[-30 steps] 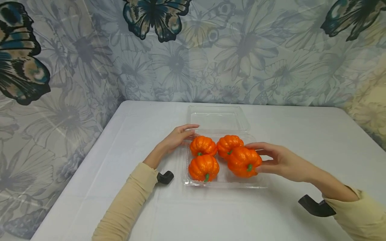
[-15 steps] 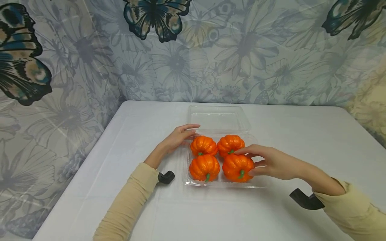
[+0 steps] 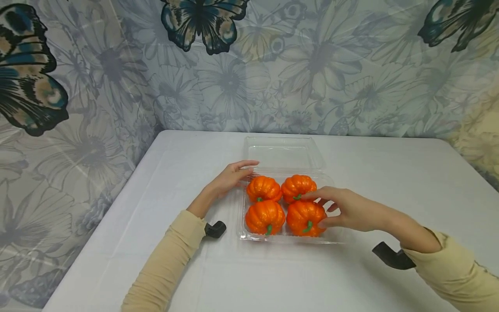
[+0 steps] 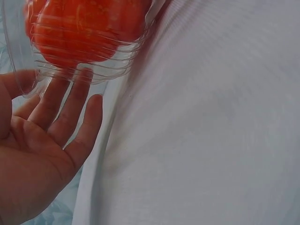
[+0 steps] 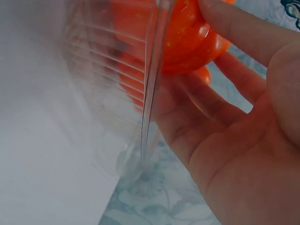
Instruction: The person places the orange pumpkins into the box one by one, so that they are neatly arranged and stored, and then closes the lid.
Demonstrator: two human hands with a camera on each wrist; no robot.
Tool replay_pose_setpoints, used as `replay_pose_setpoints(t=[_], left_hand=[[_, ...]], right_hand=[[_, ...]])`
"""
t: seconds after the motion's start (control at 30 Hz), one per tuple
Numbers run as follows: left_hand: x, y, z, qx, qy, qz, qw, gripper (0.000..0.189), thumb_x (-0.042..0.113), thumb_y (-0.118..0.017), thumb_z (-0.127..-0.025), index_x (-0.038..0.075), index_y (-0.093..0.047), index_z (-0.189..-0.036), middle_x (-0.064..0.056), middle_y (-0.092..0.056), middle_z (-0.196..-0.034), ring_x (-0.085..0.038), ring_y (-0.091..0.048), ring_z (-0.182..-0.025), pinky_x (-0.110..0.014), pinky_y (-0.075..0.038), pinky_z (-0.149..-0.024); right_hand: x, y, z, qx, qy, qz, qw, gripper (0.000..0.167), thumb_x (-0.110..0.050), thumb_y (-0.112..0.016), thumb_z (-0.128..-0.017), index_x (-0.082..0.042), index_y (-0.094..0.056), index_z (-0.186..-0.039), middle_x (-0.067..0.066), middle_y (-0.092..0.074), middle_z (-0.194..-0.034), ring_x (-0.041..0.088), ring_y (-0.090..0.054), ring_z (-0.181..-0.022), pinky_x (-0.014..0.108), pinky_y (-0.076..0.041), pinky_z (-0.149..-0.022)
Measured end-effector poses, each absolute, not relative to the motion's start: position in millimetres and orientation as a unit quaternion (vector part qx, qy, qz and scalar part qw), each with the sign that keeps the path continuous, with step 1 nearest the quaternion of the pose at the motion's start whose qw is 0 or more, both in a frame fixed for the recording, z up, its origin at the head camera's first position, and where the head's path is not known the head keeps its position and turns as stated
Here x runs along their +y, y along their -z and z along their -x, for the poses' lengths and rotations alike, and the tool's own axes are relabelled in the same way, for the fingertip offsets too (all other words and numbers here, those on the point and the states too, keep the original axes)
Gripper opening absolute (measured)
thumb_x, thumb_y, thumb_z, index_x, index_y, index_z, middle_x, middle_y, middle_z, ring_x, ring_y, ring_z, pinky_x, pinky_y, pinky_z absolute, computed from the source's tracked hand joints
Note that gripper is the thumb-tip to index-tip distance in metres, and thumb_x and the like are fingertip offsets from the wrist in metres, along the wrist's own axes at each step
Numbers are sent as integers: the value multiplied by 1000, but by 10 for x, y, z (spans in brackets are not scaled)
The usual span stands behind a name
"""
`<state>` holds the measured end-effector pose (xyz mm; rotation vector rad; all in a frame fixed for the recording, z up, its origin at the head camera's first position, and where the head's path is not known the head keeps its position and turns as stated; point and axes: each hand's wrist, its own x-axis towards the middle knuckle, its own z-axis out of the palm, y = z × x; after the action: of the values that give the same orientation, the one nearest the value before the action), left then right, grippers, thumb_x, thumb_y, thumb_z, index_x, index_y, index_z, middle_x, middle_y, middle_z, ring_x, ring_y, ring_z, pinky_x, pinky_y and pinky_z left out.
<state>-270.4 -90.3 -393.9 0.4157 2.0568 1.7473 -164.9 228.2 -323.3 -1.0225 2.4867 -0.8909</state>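
Several glossy orange toy pumpkins with green stems sit in two rows in a clear plastic container (image 3: 253,237). My right hand (image 3: 356,210) holds the front right pumpkin (image 3: 303,216) inside the container, thumb at its near side and fingers reaching over its far side. In the right wrist view, the thumb (image 5: 225,16) lies against the orange skin beside the container's ribbed wall. My left hand (image 3: 230,178) grips the container's back left corner. In the left wrist view, its fingertips (image 4: 84,75) meet the ribbed wall and its thumb is at the rim.
The container's clear lid (image 3: 282,155) lies folded back behind it. The back left pumpkin (image 3: 263,188), back right pumpkin (image 3: 296,186) and front left pumpkin (image 3: 265,216) stand close together. A white cloth covers the table (image 3: 187,268); a patterned curtain (image 3: 230,95) hangs behind.
My right hand has lowered the front right pumpkin leftward into the front right place of the container, its stem now turned toward the near side. The left hand has stayed at the corner.
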Motion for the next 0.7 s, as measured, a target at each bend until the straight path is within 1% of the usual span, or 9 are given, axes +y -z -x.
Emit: replay_pose_setpoints(t=[0.13,0.27,0.37,0.43,0.47,0.5,0.57,0.63,0.7], left_hand=[[-911,3917,2703,744,-625,-136,193,44,19,-48,-101,7,-42,-143,-18,-63,-120,-28,-60,-107,-40,-48,-90],[-932,3915,2715,739,-640,-107,181,46,18,-48,-101,7,-39,-145,-19,-64,-116,-29,-61,-105,-40,-49,-89],[-934,3909,2725,735,-654,-64,167,48,20,-50,-101,9,-36,-145,-17,-65,-109,-26,-64,-99,-38,-52,-83],[-933,3908,2737,728,-665,-35,162,50,22,-51,-100,8,-34,-145,-15,-65,-103,-23,-64,-93,-34,-54,-78],[-932,3905,2741,724,-671,-22,161,52,24,-52,-99,8,-33,-145,-14,-64,-101,-22,-64,-90,-33,-54,-76],[-935,3902,2745,718,-676,-13,163,53,24,-53,-99,7,-32,-144,-13,-63,-99,-20,-64,-87,-31,-54,-74],[-946,3900,2755,696,-696,0,175,55,23,-54,-98,6,-31,-144,-11,-61,-99,-18,-62,-83,-30,-54,-73],[-958,3888,2756,670,-717,5,193,56,20,-54,-98,3,-29,-144,-10,-58,-101,-17,-62,-83,-30,-53,-76],[-967,3871,2749,645,-734,8,214,56,16,-53,-97,1,-28,-145,-10,-57,-103,-18,-61,-85,-31,-52,-79]], right_hand=[[2320,3224,1680,868,314,361,133,54,-31,-73,-85,-9,-54,-130,3,-57,-126,18,-56,-104,32,-52,-81],[2350,3210,1740,874,334,345,80,42,-23,-70,-88,-7,-58,-126,4,-61,-119,19,-59,-99,30,-52,-79],[2379,3188,1815,893,355,274,31,38,-19,-65,-92,-6,-57,-127,10,-61,-117,24,-61,-96,29,-53,-75],[2409,3181,1882,905,376,200,8,40,-23,-59,-96,-4,-53,-131,15,-59,-119,28,-62,-96,29,-54,-72],[2431,3183,1923,906,390,163,5,43,-27,-56,-98,-4,-50,-134,18,-57,-120,32,-61,-97,30,-55,-71],[2452,3189,1969,905,406,127,8,50,-31,-54,-98,-2,-44,-138,21,-54,-123,35,-60,-99,31,-55,-71],[2492,3217,2070,889,451,65,37,65,-39,-51,-98,0,-30,-146,27,-47,-130,41,-55,-107,34,-55,-76],[2533,3259,2177,860,502,18,91,76,-42,-50,-98,1,-14,-150,32,-35,-140,43,-48,-117,35,-52,-82],[2576,3307,2276,820,551,-10,156,82,-40,-49,-99,3,-1,-150,33,-24,-146,42,-42,-125,36,-49,-89]])
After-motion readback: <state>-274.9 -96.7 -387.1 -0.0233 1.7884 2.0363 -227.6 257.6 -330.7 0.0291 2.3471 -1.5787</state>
